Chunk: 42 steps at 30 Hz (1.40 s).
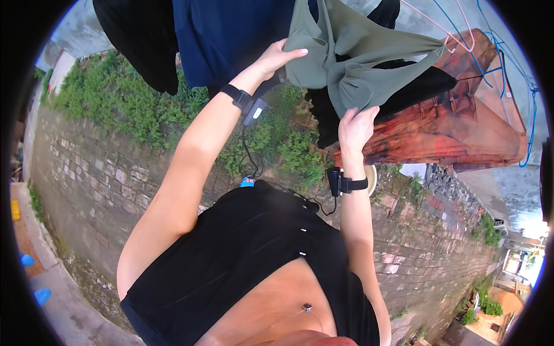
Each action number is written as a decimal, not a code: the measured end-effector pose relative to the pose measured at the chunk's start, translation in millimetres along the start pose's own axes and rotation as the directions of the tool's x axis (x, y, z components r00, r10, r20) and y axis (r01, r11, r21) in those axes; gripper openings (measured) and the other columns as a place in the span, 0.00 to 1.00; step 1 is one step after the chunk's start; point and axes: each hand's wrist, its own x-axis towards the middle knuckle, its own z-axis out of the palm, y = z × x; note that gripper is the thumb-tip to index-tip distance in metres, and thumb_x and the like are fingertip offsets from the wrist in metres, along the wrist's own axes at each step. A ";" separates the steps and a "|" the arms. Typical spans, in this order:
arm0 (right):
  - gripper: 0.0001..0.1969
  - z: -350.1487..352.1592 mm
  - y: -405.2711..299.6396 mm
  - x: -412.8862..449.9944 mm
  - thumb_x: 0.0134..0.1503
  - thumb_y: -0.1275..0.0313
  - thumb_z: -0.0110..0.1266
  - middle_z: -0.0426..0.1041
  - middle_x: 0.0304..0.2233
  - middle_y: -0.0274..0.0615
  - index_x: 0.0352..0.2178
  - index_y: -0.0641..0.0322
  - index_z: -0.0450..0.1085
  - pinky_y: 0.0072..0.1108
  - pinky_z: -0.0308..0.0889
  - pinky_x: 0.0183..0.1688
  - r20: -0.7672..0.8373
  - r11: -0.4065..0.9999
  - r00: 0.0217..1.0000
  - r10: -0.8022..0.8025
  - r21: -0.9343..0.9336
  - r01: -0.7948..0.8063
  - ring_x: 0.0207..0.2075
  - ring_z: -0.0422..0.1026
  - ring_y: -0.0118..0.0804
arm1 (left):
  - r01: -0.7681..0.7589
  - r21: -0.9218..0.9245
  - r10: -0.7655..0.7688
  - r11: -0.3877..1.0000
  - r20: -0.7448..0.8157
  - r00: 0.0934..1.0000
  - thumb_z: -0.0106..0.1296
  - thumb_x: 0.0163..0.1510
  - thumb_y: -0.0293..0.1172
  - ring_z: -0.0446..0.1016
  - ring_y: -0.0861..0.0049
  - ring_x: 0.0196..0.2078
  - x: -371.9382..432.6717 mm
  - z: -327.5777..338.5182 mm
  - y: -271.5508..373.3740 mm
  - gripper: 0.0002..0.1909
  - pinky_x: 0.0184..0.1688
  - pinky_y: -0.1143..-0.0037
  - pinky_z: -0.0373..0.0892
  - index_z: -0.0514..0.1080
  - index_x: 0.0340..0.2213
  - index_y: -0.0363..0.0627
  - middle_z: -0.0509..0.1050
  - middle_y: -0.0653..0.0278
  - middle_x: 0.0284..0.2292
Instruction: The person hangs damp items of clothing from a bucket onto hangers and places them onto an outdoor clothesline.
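Observation:
A grey-green garment (368,47) hangs in folds at the top centre, one end of it at a pink hanger (450,36). My left hand (279,56) grips its left part, with the thumb laid over the cloth. Lower and to the right, my right hand (357,127) pinches the garment's lower edge between thumb and fingers. Both wrists wear black straps with small devices and cables. Navy cloth (229,39) hangs just beyond my left hand. Behind the green garment is a black garment (407,86), and a red-orange patterned garment (441,134) hangs to the right.
Another black garment (143,43) hangs at the upper left. Blue hangers (502,69) are at the upper right. Below lie brick paving (99,173), green plants (125,99) and a pale round container (371,179), partly hidden by my right wrist. A concrete edge (65,294) runs at lower left.

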 end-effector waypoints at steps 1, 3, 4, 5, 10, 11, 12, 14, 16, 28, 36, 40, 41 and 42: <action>0.15 -4.1 0.8 5.8 0.47 0.75 0.46 0.64 0.33 0.55 0.36 0.76 0.58 0.34 0.65 0.36 0.105 0.997 0.993 0.045 -0.062 -0.039 0.38 0.66 0.54 | 0.053 -0.112 -0.049 0.992 0.042 0.998 0.52 0.50 0.38 0.67 0.75 0.45 -4.5 -1.4 3.7 0.26 0.48 0.74 0.62 0.61 0.47 0.36 0.68 0.60 0.44; 0.21 -5.9 7.1 12.8 0.45 0.78 0.46 0.64 0.34 0.52 0.42 0.76 0.58 0.31 0.65 0.38 0.149 0.983 0.985 0.087 -0.171 -0.061 0.38 0.66 0.50 | 0.076 -0.105 -0.073 0.992 0.026 0.997 0.50 0.52 0.37 0.67 0.74 0.46 -8.4 -7.4 7.3 0.24 0.49 0.74 0.62 0.61 0.47 0.38 0.68 0.60 0.44; 0.22 -7.4 10.6 15.3 0.45 0.78 0.46 0.64 0.34 0.52 0.43 0.76 0.57 0.31 0.65 0.38 0.138 0.983 0.985 0.099 -0.170 -0.074 0.39 0.65 0.49 | 0.079 -0.135 -0.074 0.988 0.039 0.996 0.50 0.52 0.37 0.67 0.75 0.45 -10.9 -10.4 10.4 0.25 0.48 0.74 0.63 0.60 0.47 0.38 0.68 0.60 0.44; 0.23 -9.1 12.9 17.6 0.45 0.78 0.46 0.64 0.35 0.51 0.45 0.76 0.57 0.31 0.65 0.38 0.127 0.982 0.986 0.111 -0.169 -0.089 0.39 0.65 0.49 | 0.083 -0.165 -0.075 0.983 0.053 0.996 0.51 0.51 0.38 0.68 0.75 0.45 -12.9 -12.3 13.3 0.25 0.48 0.75 0.64 0.60 0.48 0.37 0.68 0.60 0.43; 0.20 16.4 -1.2 17.4 0.49 0.73 0.42 0.64 0.42 0.60 0.44 0.77 0.58 0.31 0.60 0.47 0.265 0.936 0.938 0.223 0.211 -0.282 0.45 0.63 0.55 | 0.032 -0.167 -0.019 0.985 0.081 0.997 0.51 0.51 0.36 0.68 0.75 0.44 -18.4 -1.3 19.7 0.23 0.48 0.74 0.64 0.61 0.46 0.37 0.69 0.61 0.42; 0.22 16.1 -8.8 19.7 0.51 0.71 0.43 0.65 0.44 0.58 0.44 0.79 0.58 0.27 0.59 0.49 0.369 0.777 0.895 0.249 0.476 -0.412 0.46 0.65 0.49 | 0.009 -0.162 0.005 0.987 0.085 0.996 0.51 0.51 0.35 0.68 0.76 0.44 -19.6 3.1 18.2 0.23 0.48 0.75 0.64 0.62 0.45 0.36 0.69 0.61 0.42; 0.22 18.6 -14.2 21.9 0.51 0.69 0.45 0.66 0.45 0.52 0.45 0.76 0.58 0.26 0.57 0.49 0.454 0.580 0.839 0.302 0.610 -0.539 0.46 0.65 0.44 | -0.015 -0.158 0.030 0.987 0.096 0.995 0.52 0.51 0.35 0.68 0.76 0.44 -19.8 8.7 17.7 0.22 0.48 0.75 0.64 0.62 0.45 0.36 0.69 0.61 0.42; 0.25 14.5 -35.5 32.3 0.51 0.64 0.49 0.67 0.45 0.43 0.46 0.75 0.60 0.24 0.54 0.52 0.640 0.087 0.673 0.371 0.698 -0.711 0.47 0.63 0.34 | -0.027 -0.153 0.039 0.988 0.080 0.996 0.51 0.51 0.32 0.68 0.76 0.43 -22.7 14.2 16.9 0.21 0.47 0.75 0.64 0.63 0.45 0.36 0.70 0.60 0.41; 0.26 -0.9 -53.8 41.1 0.50 0.65 0.51 0.67 0.44 0.44 0.46 0.75 0.60 0.23 0.56 0.50 0.634 0.127 0.698 0.332 0.703 -0.700 0.46 0.64 0.34 | -0.032 -0.155 0.043 0.987 0.066 0.997 0.50 0.50 0.28 0.69 0.76 0.42 -27.0 17.0 18.6 0.19 0.46 0.75 0.65 0.64 0.44 0.35 0.71 0.60 0.40; 0.18 3.5 -65.1 47.9 0.42 0.66 0.54 0.73 0.30 0.51 0.36 0.62 0.67 0.35 0.65 0.39 0.274 0.889 0.902 0.332 0.230 -0.397 0.35 0.71 0.52 | -0.077 -0.381 0.047 0.921 -0.088 0.995 0.52 0.50 0.27 0.66 0.90 0.23 -25.7 3.8 15.6 0.08 0.25 0.89 0.62 0.69 0.34 0.45 0.69 0.74 0.24; 0.22 17.3 -56.2 45.5 0.41 0.67 0.58 0.72 0.35 0.54 0.36 0.72 0.67 0.27 0.64 0.43 0.366 0.713 0.918 0.153 0.603 -0.358 0.40 0.71 0.47 | 0.113 -0.428 -0.141 0.897 -0.035 0.989 0.47 0.54 0.43 0.68 0.80 0.32 -11.7 8.9 27.2 0.19 0.38 0.78 0.65 0.67 0.39 0.38 0.71 0.65 0.32; 0.22 15.5 -53.5 46.0 0.41 0.65 0.57 0.72 0.35 0.54 0.37 0.68 0.67 0.29 0.64 0.43 0.411 0.803 0.882 0.228 0.434 -0.410 0.40 0.70 0.49 | -0.160 -0.223 0.113 0.962 -0.207 0.972 0.50 0.52 0.33 0.62 0.87 0.24 4.1 6.7 14.2 0.09 0.28 0.83 0.61 0.66 0.25 0.39 0.67 0.72 0.22; 0.22 11.8 -55.7 48.8 0.41 0.64 0.56 0.72 0.34 0.53 0.37 0.67 0.67 0.30 0.64 0.43 0.404 0.841 0.870 0.281 0.334 -0.427 0.40 0.70 0.50 | -0.317 -0.007 0.292 0.948 -0.370 0.882 0.50 0.52 0.30 0.59 0.89 0.21 10.0 4.5 7.1 0.11 0.24 0.83 0.59 0.65 0.20 0.39 0.65 0.74 0.18; 0.21 -1.1 -61.1 53.3 0.41 0.63 0.55 0.73 0.32 0.52 0.37 0.65 0.67 0.33 0.65 0.41 0.408 0.872 0.847 0.341 0.199 -0.447 0.38 0.71 0.51 | -0.398 -0.027 0.332 0.917 -0.501 0.799 0.49 0.51 0.28 0.52 0.89 0.20 10.0 6.5 10.7 0.16 0.21 0.81 0.53 0.59 0.15 0.38 0.58 0.75 0.14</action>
